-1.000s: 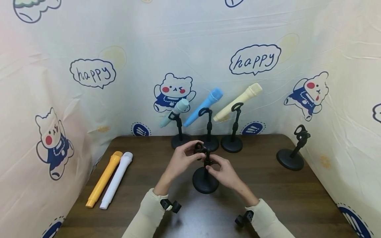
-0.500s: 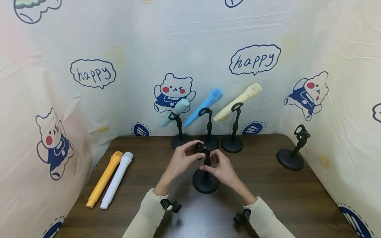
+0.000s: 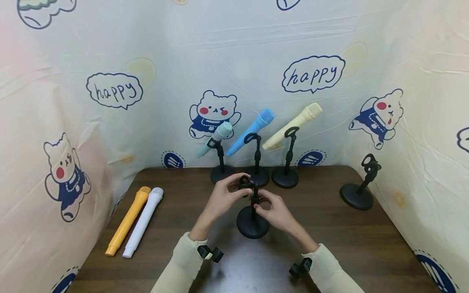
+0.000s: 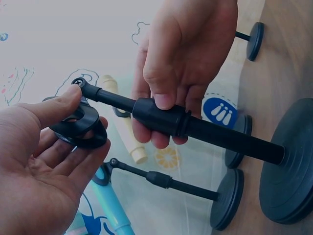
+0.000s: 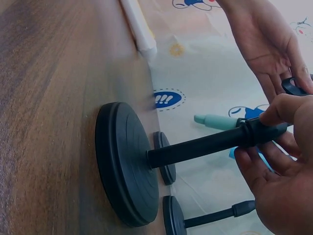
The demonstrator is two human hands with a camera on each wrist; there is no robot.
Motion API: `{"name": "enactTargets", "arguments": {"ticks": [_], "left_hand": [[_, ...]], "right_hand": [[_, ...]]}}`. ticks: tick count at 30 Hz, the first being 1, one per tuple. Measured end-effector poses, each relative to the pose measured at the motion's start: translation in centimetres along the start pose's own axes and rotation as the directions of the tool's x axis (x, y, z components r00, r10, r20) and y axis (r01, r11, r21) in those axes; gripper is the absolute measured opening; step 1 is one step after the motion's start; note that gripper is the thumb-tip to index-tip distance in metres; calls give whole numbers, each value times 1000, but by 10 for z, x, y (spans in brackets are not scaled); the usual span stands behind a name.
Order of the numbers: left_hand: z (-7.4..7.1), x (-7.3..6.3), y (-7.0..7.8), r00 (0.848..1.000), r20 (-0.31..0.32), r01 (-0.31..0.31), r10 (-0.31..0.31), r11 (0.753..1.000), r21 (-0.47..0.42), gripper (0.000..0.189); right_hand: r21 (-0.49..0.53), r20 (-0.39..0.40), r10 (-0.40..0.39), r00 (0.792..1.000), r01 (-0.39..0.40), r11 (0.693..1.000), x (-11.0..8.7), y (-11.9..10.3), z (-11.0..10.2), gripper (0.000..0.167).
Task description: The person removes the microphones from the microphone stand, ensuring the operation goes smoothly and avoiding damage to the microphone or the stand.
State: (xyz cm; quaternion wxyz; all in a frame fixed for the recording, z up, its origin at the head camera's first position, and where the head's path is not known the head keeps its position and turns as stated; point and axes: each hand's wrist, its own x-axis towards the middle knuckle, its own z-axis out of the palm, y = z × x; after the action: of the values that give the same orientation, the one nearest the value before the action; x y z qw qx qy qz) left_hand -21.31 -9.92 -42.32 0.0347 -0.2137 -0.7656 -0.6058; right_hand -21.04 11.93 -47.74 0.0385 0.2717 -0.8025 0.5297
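A black desk microphone stand (image 3: 253,223) stands upright on its round base near the table's middle. My left hand (image 3: 223,199) pinches the clip (image 4: 80,125) at its top, thumb above and fingers beneath. On the stand's pole, my right hand (image 3: 276,211) grips the thick collar (image 4: 149,116) between thumb and fingers. The right wrist view shows the lower pole (image 5: 195,149) bare, running down to the base (image 5: 127,166). The clip holds no microphone. In that view the right hand partly covers the upper pole.
Behind stand several stands bearing a teal microphone (image 3: 222,131), a blue microphone (image 3: 253,130) and a cream microphone (image 3: 293,126). An orange microphone (image 3: 128,221) and a white microphone (image 3: 143,221) lie at left. Another stand (image 3: 360,191), without a microphone, is at right.
My right hand turned inward around the collar half a second ago, then rotated back to nearly its earlier pose. The left hand and the stand's base have stayed in place.
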Motion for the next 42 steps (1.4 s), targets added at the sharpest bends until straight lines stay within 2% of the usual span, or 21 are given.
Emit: {"name": "enactTargets", "arguments": {"ticks": [4,11,17,20,24,28,32,37,42], "left_hand": [[0,0,-1,1000,0,2,-2,1000,3,39],[0,0,-1,1000,2,-4,4,1000,6,40],[0,0,-1,1000,4,-8,8,1000,-8,39],[0,0,-1,1000,3,-11,11,1000,-11,39],[-1,0,-2,1000,2,-17,17,1000,-7,39],[-1,0,-2,1000,2,-20,20,1000,2,38],[-1,1,-2,1000,-2,-18,18,1000,7,37],[0,0,-3,1000,-1,-20,20,1000,9,37],[1,0,-2,1000,-3,-18,18,1000,4,38]], "right_hand": [[3,1,13,1000,-13,1000,1,-2,2,38],[-41,-30,122,992,-124,991,5,-2,8,55],[-49,-117,177,977,-183,982,6,1,11,46],[-46,-125,163,979,-170,984,6,3,11,40],[-20,-70,113,991,-115,993,4,3,9,31],[13,-10,56,998,-56,998,1,3,7,36],[23,17,23,1000,-23,999,1,4,6,39],[35,41,33,999,-34,999,1,3,5,40],[24,24,102,995,-103,994,3,0,4,43]]}}
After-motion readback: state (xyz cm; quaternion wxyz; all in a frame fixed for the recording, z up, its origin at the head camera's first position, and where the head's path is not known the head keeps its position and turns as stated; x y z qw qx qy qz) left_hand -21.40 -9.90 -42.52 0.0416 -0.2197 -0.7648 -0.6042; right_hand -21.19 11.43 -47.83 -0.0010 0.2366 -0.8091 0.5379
